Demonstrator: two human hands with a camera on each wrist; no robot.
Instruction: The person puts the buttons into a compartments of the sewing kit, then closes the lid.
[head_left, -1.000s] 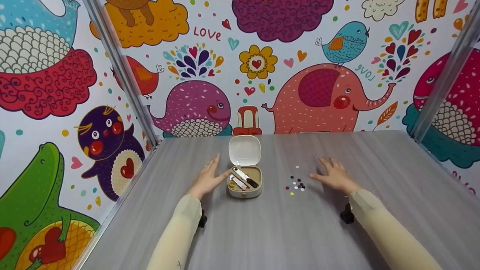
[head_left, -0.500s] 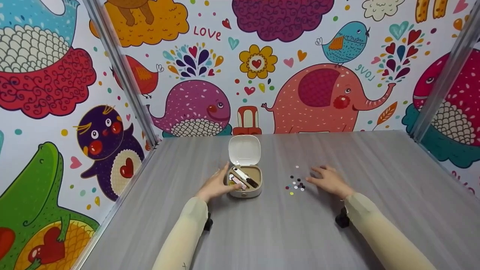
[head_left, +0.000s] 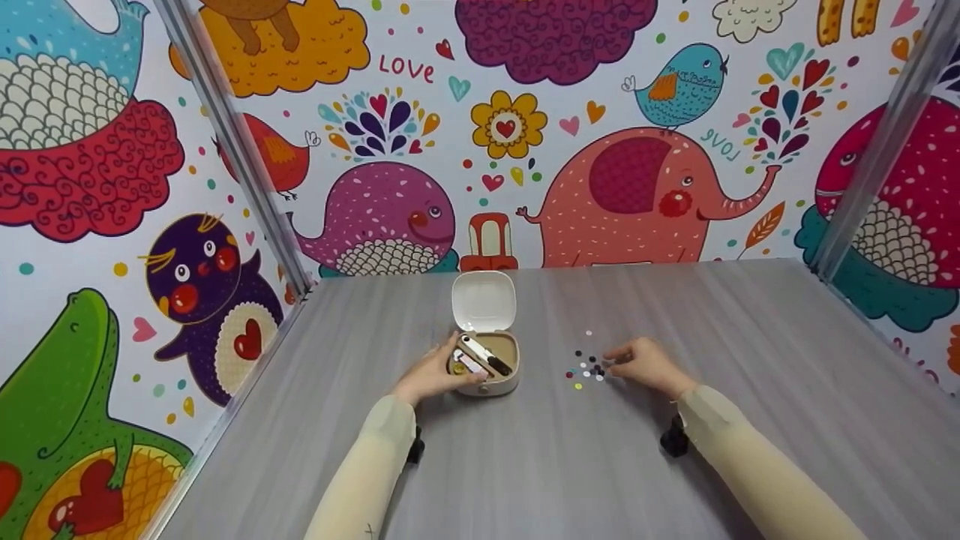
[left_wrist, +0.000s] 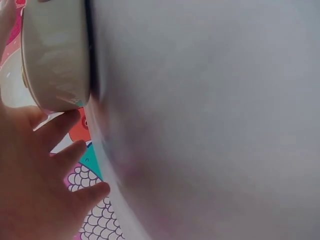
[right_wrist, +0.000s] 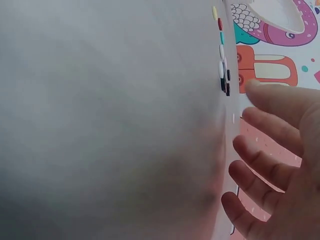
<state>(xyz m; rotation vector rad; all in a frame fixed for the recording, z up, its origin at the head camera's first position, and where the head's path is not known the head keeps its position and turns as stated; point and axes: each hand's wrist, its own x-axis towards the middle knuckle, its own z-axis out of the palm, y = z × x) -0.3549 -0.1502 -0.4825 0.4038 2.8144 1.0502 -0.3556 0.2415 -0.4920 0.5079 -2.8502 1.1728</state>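
Note:
A small cream box (head_left: 500, 385) with a white lid (head_left: 484, 300) raised stands on the table. Inside it lie a slim white-and-black item (head_left: 475, 349), a small pinkish-white item (head_left: 470, 362) and something gold. My left hand (head_left: 429, 375) holds the box at its left side, thumb at the front and fingers toward the back. In the left wrist view the index finger meets the box wall (left_wrist: 56, 55), the other fingers spread. Loose small round buttons (head_left: 586, 374) lie right of the box. My right hand (head_left: 649, 366) hovers beside them, fingers loosely bent, holding nothing.
The grey wood-grain table (head_left: 525, 465) runs back to a wall panel (head_left: 495, 172) printed with cartoon animals. Metal posts (head_left: 232, 150) stand at the corners. One white button (head_left: 589, 333) lies apart, behind the others.
My left hand has moved right from beside the box and taken hold of its side. The right hand has come left to the buttons, its fingers drawing closer together.

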